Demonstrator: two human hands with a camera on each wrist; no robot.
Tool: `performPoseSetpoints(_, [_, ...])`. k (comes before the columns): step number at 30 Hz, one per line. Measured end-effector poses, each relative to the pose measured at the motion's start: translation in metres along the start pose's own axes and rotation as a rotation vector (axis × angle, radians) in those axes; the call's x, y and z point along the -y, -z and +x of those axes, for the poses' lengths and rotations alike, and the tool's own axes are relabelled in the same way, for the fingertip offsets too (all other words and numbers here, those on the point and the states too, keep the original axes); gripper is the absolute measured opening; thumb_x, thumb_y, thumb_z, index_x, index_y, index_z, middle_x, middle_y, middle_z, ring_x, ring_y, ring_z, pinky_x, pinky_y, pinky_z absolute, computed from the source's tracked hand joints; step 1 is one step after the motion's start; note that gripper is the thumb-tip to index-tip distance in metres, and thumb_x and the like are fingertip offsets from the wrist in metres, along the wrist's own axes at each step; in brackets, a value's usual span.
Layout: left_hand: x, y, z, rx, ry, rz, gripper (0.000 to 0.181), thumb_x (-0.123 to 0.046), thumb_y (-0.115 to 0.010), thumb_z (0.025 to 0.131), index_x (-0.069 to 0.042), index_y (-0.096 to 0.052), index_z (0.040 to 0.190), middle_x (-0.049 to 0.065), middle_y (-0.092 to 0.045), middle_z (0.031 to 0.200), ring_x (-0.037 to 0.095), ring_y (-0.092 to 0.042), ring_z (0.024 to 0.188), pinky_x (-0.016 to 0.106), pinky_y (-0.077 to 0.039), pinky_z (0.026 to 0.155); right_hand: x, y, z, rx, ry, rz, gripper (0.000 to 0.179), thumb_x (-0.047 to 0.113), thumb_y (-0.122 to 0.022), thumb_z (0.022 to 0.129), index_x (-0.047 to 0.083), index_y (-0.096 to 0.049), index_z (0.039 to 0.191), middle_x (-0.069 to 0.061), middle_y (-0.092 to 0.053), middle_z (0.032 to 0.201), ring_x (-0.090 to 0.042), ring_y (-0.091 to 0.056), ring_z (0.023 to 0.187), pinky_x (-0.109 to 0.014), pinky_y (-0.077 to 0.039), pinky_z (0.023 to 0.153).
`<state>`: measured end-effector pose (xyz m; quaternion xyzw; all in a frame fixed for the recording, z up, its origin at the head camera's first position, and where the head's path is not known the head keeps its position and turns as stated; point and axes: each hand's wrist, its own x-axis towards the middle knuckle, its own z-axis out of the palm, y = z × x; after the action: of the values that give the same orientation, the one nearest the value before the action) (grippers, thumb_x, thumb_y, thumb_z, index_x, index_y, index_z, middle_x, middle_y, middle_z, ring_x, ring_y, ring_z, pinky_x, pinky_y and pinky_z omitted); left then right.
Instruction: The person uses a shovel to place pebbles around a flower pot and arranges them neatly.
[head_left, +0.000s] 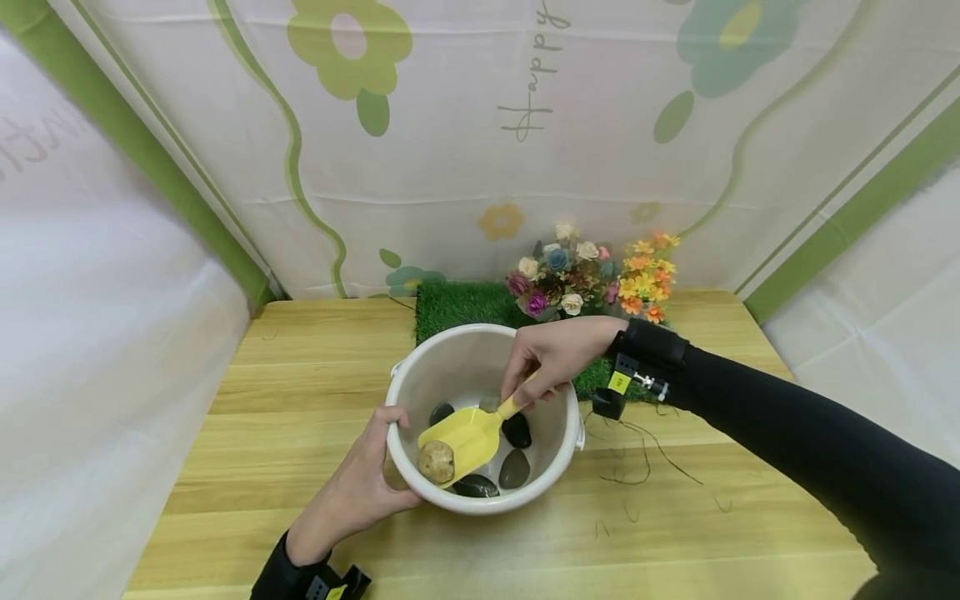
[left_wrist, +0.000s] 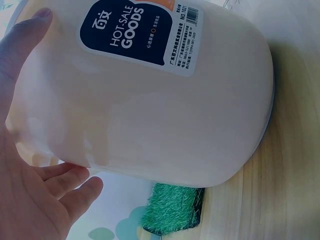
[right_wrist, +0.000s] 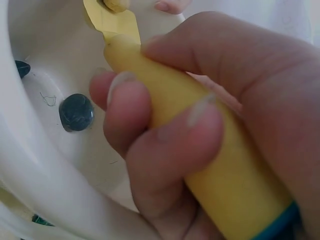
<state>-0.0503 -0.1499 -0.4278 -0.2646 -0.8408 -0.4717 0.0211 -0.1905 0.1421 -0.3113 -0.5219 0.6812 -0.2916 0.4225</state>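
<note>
My right hand (head_left: 551,357) grips the yellow handle of a toy shovel (head_left: 468,442), its fingers wrapped round it in the right wrist view. On the shovel's blade lies a round tan stone (head_left: 436,461), close to the near left wall of a white bucket (head_left: 558,467). Several dark, smooth stones (head_left: 515,468) lie on the bucket's floor below the blade. At the left side, my left hand (head_left: 367,467) holds the bucket by its rim. The left wrist view has the bucket's outer wall (left_wrist: 150,125) and a printed label (left_wrist: 140,35) on it.
Behind the bucket is a green turf mat (head_left: 465,304) bearing mixed artificial flowers (head_left: 562,275) and orange-yellow flowers (head_left: 648,279). Thin dark strands (head_left: 645,454) lie on the wooden table (head_left: 300,375) to the right. Printed cloth (head_left: 450,150) hangs around the table's back and sides.
</note>
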Motion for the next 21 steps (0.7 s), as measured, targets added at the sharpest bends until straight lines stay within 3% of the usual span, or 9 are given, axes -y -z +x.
performPoseSetpoints(9, [0.001,0.0,0.0,-0.002,-0.009,0.023,0.074,-0.033,-0.082,0.062,-0.013,-0.031,0.111,0.007,-0.022,0.147,0.027,-0.032,0.126,0.044,-0.044,0.086,-0.002,0.0,-0.004,-0.014,0.002,0.009,0.02,0.021,-0.052,0.094,0.019,-0.068,0.106,0.002,-0.065,0.078,-0.022,-0.051,0.052,-0.03,-0.042,0.044])
performPoseSetpoints(16, [0.0,0.0,0.0,-0.001,-0.002,0.016,0.075,-0.036,-0.082,0.062,-0.012,-0.03,0.111,0.006,-0.02,0.147,0.028,-0.032,0.127,0.044,-0.043,0.087,-0.001,0.001,-0.01,-0.022,0.001,0.043,0.02,0.019,-0.053,0.094,0.018,-0.068,0.107,-0.01,-0.065,0.08,-0.022,-0.049,0.049,-0.029,-0.042,0.044])
performPoseSetpoints(21, [0.001,0.0,0.0,-0.007,-0.019,0.014,0.075,-0.035,-0.082,0.062,-0.01,-0.031,0.11,0.008,-0.022,0.146,0.029,-0.033,0.126,0.043,-0.044,0.086,-0.002,0.0,-0.014,-0.043,0.006,0.065,0.02,0.014,-0.053,0.093,0.016,-0.067,0.107,-0.011,-0.065,0.079,-0.024,-0.047,0.047,-0.03,-0.041,0.043])
